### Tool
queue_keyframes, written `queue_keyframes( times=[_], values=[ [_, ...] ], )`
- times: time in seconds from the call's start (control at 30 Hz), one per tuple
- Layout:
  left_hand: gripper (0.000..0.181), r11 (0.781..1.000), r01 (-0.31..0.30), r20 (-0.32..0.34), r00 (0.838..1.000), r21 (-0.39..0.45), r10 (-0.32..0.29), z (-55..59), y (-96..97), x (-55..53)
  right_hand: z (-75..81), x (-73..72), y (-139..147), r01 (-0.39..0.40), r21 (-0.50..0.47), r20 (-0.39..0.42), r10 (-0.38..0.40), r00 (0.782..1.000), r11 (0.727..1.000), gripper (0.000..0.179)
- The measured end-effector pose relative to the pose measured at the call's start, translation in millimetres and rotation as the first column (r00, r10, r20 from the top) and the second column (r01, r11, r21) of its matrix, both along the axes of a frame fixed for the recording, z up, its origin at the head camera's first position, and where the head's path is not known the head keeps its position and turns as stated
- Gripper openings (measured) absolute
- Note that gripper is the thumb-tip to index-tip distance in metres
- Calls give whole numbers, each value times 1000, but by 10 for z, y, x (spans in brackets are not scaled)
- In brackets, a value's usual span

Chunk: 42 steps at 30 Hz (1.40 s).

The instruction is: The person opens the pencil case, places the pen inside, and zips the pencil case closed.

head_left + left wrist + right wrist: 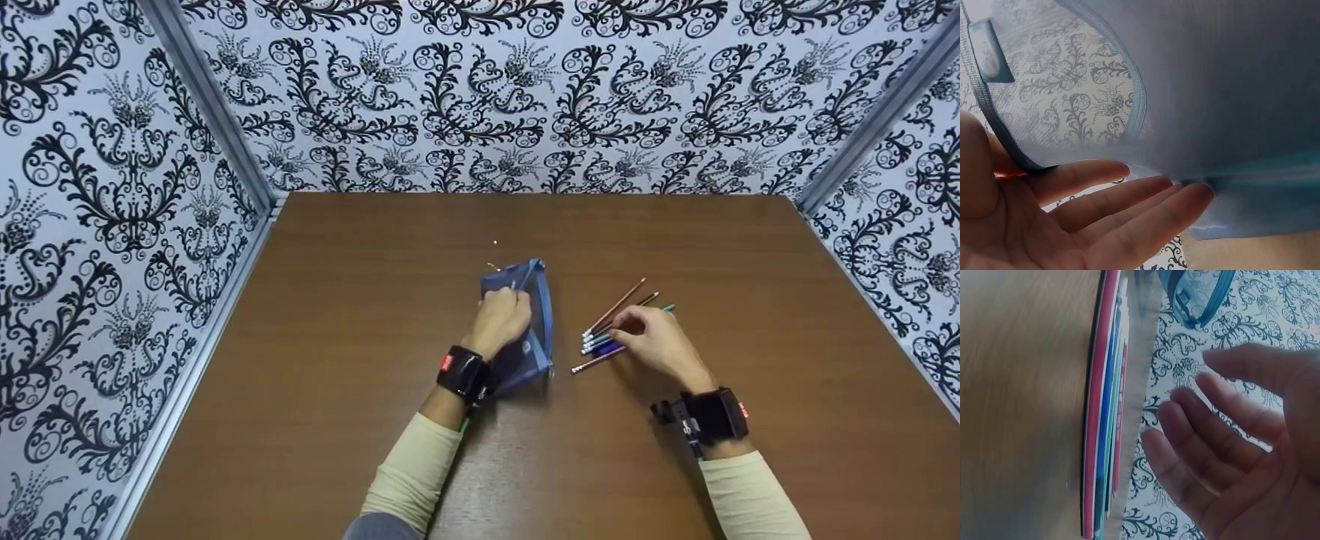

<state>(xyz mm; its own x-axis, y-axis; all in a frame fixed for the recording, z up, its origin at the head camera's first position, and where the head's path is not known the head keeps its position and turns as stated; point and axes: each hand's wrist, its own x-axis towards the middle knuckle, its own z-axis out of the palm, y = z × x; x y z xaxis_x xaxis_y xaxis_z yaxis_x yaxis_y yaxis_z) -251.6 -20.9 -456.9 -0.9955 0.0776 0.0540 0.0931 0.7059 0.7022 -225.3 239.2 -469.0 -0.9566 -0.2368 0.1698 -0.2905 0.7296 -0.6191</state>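
A blue mesh zip pouch (517, 367) lies tilted on the table, its zipped edge towards the pencils. My left hand (502, 319) grips it from above. In the left wrist view, the see-through mesh (1230, 90) spreads above my fingers, and its dark edge passes between thumb and fingers. Several pencils (616, 307) with white ends lie loosely bunched right of the pouch, a purple-blue item (607, 349) among them. Over them hovers my right hand (656, 337), loosely curved. In the right wrist view its fingers (1174, 422) hold nothing and stand apart from the red pencil (1099, 365).
The brown wooden table (360, 247) is bounded by patterned panels (495, 97) at the back and sides, with metal posts (217, 105) at the corners. A tiny white speck (495, 242) lies beyond the pouch. Both wrists wear black camera straps (716, 416).
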Motion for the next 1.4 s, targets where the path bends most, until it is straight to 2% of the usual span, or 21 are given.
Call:
queue_keyframes(
  times=[0.27,0.57,0.83,1.23,1.4],
  values=[
    [40,1000,-10,18,1000,-10,10,10,8,4,-32,-6,42,-145,101,-9,147,989,984,10],
    [41,1000,7,-31,999,-23,-7,-8,13,-11,-64,-7,58,-199,180,-15,205,979,963,12],
    [41,999,9,-32,999,-31,-10,-12,14,-22,-93,-13,61,-211,232,-20,221,975,949,11],
    [40,1000,7,-12,1000,-8,-7,-16,-1,-18,-97,-6,44,-206,233,-16,216,976,950,10],
    [40,1000,11,-26,1000,-18,-12,-20,-4,-22,-101,4,45,-206,240,-14,215,976,949,10]
  ],
)
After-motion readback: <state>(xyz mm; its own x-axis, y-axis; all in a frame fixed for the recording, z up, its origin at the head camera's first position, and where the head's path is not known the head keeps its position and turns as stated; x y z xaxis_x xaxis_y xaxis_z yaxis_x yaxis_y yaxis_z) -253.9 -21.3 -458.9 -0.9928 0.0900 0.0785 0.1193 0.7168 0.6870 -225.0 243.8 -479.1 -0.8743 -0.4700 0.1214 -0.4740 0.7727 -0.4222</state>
